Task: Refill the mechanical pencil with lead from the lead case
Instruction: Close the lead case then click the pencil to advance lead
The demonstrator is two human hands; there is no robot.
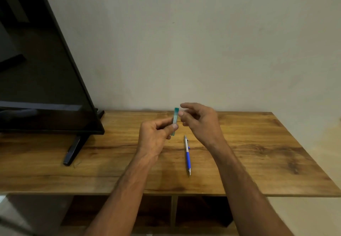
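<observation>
From the head camera, I see the left hand (pixel 154 134) closed around the lower end of a slim, translucent teal plastic lead case (pixel 175 120), held near-upright above the wood-grain table (pixel 258 154), while the right hand (pixel 199 121) has its fingertips loosely curled at the case's top end. The blue-and-white mechanical pencil (pixel 187 154) lies on the table just below the hands, tip toward me, a black flat-screen television (pixel 42 80) at left. No writing is legible on case or pencil.

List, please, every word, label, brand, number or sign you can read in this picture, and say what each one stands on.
None can be read.
Lead case, held upright in the left hand: teal and clear, any print too blurred.
Mechanical pencil lying on the wooden table: no legible marking.
TV screen: dark, no logo visible.
</observation>
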